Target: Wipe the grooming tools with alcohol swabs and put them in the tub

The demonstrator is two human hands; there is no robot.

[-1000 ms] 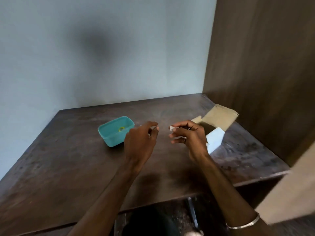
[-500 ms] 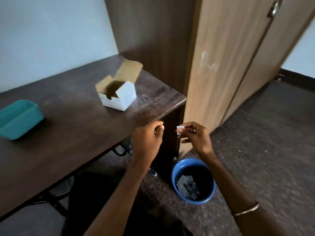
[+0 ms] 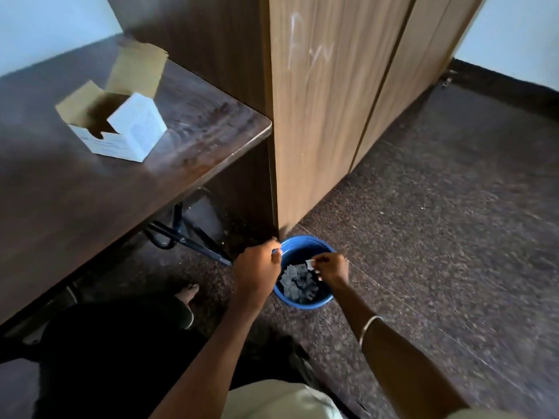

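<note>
Both hands hang low over a blue bin [image 3: 311, 304] standing on the floor, partly filled with grey used wrappers [image 3: 298, 284]. My right hand [image 3: 332, 270] pinches a small white swab piece [image 3: 309, 264] above the bin's inside. My left hand [image 3: 257, 269] is at the bin's left rim and pinches a tiny pale scrap [image 3: 276, 252] between thumb and fingertip. The teal tub and the grooming tools are out of view.
An open white cardboard box [image 3: 133, 131] sits on the dark wooden table [image 3: 75, 207] at the upper left. A tall wooden cabinet [image 3: 317, 116] stands right behind the bin. Metal table legs [image 3: 187, 240] and my foot [image 3: 187, 293] are left of the bin.
My view swung from the table to the floor on the right. Both hands dropped from table-edge height to the blue bin, still pinching their small pieces. The teal tub left the view.
</note>
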